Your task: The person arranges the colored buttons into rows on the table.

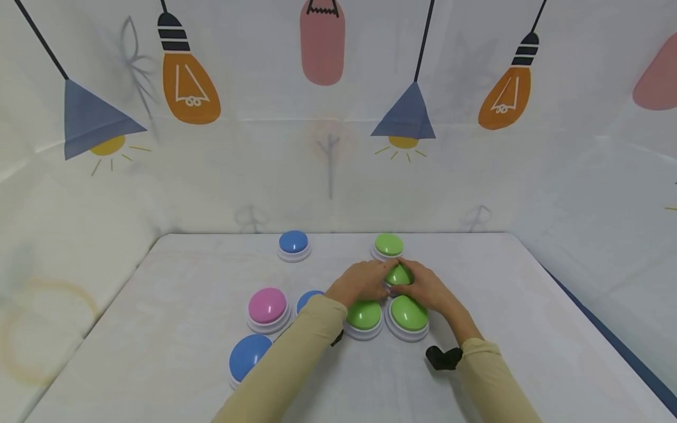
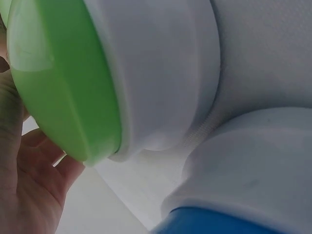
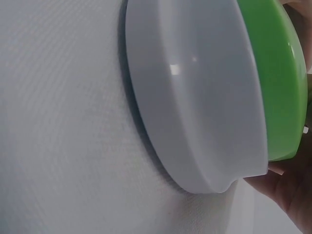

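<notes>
Both hands meet around a green dome push button [image 1: 399,275] with a white base, in the middle of a green group. My left hand [image 1: 362,281] grips its left side, and my right hand [image 1: 427,286] holds the right side with thumb and fingers. Two more green buttons, one on the left [image 1: 364,315] and one on the right [image 1: 409,313], stand just in front, below the hands. Another green button [image 1: 389,244] is right behind. Close up, the left wrist view has a green dome [image 2: 63,87] beside the left fingers; the right wrist view likewise [image 3: 278,83].
A blue button [image 1: 293,242] stands near the table's back edge. Left of the arms are a pink button [image 1: 267,305], a larger-looking blue one [image 1: 250,356] and another blue one [image 1: 308,298] partly covered by the left forearm. A lamp-patterned cloth [image 1: 328,158] hangs behind the white table [image 1: 201,264].
</notes>
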Tool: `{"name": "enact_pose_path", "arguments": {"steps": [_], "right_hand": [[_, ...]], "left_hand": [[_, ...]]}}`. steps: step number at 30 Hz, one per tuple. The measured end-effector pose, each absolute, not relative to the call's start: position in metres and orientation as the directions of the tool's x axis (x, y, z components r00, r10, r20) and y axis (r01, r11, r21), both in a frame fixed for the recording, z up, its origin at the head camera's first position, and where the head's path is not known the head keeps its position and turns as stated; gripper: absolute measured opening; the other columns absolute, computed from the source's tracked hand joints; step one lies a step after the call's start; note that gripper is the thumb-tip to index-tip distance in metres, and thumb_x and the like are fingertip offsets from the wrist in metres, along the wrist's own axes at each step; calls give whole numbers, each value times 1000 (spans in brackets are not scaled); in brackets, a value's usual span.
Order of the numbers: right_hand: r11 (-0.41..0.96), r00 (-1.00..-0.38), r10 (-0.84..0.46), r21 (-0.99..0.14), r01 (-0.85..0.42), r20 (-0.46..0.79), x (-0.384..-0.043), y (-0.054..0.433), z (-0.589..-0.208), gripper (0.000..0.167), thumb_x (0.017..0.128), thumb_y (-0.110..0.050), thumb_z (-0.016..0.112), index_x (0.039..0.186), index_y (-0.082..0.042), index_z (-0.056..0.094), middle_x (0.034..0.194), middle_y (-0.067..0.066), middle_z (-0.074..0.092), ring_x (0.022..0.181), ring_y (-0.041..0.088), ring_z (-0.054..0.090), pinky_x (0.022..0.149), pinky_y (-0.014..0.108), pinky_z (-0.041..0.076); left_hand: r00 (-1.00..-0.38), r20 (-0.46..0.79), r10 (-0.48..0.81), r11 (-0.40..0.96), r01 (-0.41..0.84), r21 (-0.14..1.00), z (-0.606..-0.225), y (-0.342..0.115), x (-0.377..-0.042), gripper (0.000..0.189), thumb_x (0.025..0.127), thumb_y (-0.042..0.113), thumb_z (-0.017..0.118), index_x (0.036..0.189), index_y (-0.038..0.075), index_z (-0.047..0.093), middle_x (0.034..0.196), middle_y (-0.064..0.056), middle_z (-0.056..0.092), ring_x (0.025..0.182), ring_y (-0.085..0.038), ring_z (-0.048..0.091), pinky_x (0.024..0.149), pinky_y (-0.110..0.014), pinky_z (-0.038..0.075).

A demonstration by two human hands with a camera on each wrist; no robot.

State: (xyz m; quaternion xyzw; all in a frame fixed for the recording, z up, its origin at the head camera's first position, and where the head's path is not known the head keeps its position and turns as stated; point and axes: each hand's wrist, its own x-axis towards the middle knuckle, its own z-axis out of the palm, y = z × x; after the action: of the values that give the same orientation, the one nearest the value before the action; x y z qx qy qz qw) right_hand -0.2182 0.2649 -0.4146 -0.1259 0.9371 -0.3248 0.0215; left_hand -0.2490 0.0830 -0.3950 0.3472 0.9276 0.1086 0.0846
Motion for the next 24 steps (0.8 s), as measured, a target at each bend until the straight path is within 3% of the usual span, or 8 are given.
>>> {"name": "enact_pose_path", "arguments": {"steps": [24], "right_hand": [[778,-957,-247,-559,-288,149,-211,259,-401,75,91,-24,71,149,7,34,146,33,41,133,50,41,108,63,35]], "left_hand": [[-730,9,683,707,665,240,-387,77,-248,79,88,20,72,156,22,32,147,-2,52,119,-19,60,97,-35,51]]}}
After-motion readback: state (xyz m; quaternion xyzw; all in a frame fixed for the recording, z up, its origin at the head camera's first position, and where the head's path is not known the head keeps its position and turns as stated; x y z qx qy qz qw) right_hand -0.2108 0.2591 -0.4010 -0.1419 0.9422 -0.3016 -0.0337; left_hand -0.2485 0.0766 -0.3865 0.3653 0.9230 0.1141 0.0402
